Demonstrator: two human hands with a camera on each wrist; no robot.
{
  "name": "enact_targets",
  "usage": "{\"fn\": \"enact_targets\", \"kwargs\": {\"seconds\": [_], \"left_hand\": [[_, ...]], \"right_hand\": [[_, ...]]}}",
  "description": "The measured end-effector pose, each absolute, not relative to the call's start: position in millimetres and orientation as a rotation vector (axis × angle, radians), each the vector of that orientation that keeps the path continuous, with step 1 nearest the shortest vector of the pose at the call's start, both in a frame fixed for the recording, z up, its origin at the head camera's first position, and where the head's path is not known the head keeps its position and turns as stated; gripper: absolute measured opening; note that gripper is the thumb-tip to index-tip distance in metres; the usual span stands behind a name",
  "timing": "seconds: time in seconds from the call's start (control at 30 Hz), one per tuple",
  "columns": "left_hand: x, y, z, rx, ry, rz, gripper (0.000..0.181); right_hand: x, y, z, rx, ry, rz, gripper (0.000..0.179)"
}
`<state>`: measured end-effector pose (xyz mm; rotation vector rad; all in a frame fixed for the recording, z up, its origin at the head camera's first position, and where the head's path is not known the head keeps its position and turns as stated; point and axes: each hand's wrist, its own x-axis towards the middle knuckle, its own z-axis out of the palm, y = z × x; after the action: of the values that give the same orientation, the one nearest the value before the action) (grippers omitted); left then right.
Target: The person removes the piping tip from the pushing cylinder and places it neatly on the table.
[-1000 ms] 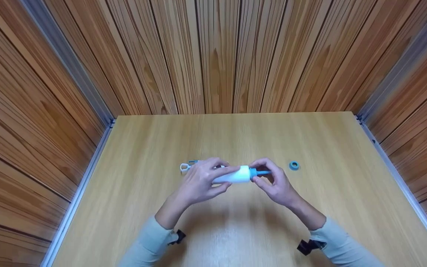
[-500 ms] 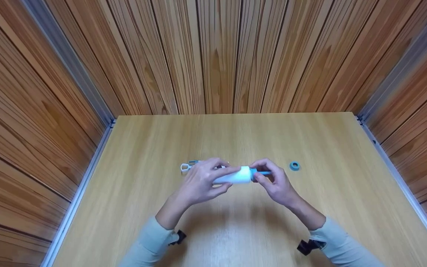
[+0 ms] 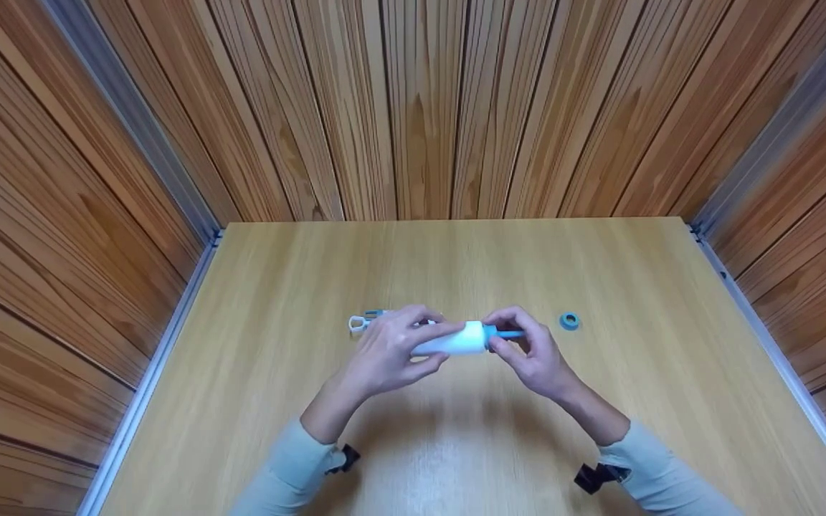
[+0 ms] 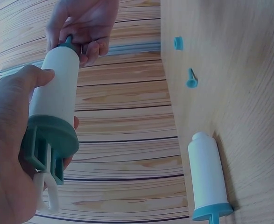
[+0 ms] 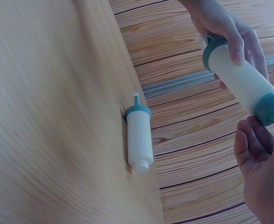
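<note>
My left hand (image 3: 397, 345) grips the white barrel of an icing syringe (image 3: 464, 338), thumb along its side. The syringe lies level in the head view, its teal nozzle end to the right. My right hand (image 3: 538, 358) pinches the teal nozzle cap (image 5: 266, 108) with thumb and fingertips. In the left wrist view the syringe's teal collar (image 4: 52, 133) and white pull ring (image 4: 48, 193) stick out below my left palm. A second white syringe (image 5: 140, 139) with a teal collar rests on the table, mostly hidden behind my left hand in the head view.
On the wooden table (image 3: 635, 272), a teal ring (image 3: 569, 320) lies right of my right hand. The left wrist view shows a small teal nozzle (image 4: 192, 80) between that ring and the second syringe. Wood-panelled walls (image 3: 420, 107) stand around the table.
My right thumb and fingers shift slightly on the nozzle cap. The left hand, the syringe and the things on the table stay in place.
</note>
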<state>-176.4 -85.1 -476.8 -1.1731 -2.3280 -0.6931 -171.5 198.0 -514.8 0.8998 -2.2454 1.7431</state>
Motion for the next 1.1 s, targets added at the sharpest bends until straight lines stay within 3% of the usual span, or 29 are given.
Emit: {"fn": "enact_targets", "kwargs": {"seconds": [0.23,0.67,1.1], "left_hand": [[-176.5,-85.2,-476.9,-1.18,-2.321,-0.698,0.042],[-176.0,-85.4,-478.1,-1.181,-2.367,-0.692,0.041],[-176.3,-82.7,-479.7,-1.162,-2.307,-0.686,0.041]], "right_hand": [[-171.7,198.9,-515.5,0.976,-2.202,1.761,0.033],[-169.5,198.0,-513.7,0.893,-2.274,1.747,0.022],[-172.1,199.0,-517.9,0.923,-2.212,1.751,0.025]]}}
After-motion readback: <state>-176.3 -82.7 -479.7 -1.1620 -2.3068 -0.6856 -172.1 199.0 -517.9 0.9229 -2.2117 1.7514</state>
